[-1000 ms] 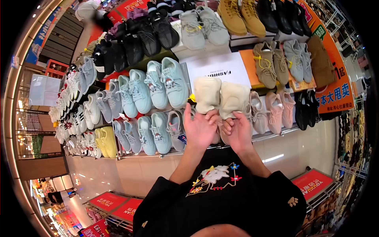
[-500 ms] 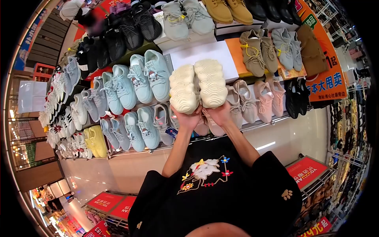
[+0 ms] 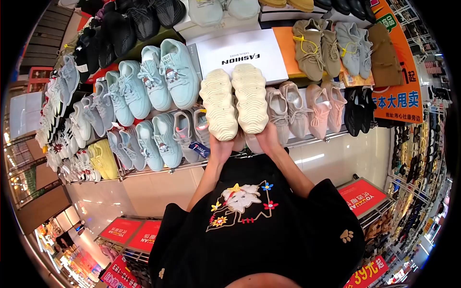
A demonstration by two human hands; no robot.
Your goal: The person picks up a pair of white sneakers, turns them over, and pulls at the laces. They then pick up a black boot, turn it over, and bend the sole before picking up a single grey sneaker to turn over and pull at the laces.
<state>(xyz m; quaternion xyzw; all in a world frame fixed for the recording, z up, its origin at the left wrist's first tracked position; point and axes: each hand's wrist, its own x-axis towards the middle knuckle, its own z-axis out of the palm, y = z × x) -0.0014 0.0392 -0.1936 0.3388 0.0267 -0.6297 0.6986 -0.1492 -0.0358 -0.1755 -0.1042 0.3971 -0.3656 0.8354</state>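
Two cream sneakers are held up side by side, their wavy ridged soles turned toward me. My left hand [image 3: 222, 150] grips the left cream sneaker [image 3: 219, 103] from its lower end, with the fingers mostly hidden behind it. In the same way, my right hand [image 3: 269, 140] is closed on the right cream sneaker [image 3: 250, 98]. Just beyond them a white shoebox [image 3: 240, 53] printed "FASHION" lies on the display. Partly covered by the hands and sneakers are paler shoes in the front row.
Pale blue sneakers [image 3: 180, 74] stand in rows to the left, with yellow shoes [image 3: 102, 158] farther along. On the right are brown sneakers [image 3: 308, 50], pink sneakers [image 3: 318, 110] and black shoes [image 3: 353, 110]. A metal rail [image 3: 307, 141] edges the display; red signs [image 3: 362, 196] stand behind.
The soles now face me more fully, the sneakers having tilted up and shifted slightly left. The view has shifted too, and the lettering on the white shoebox now shows.
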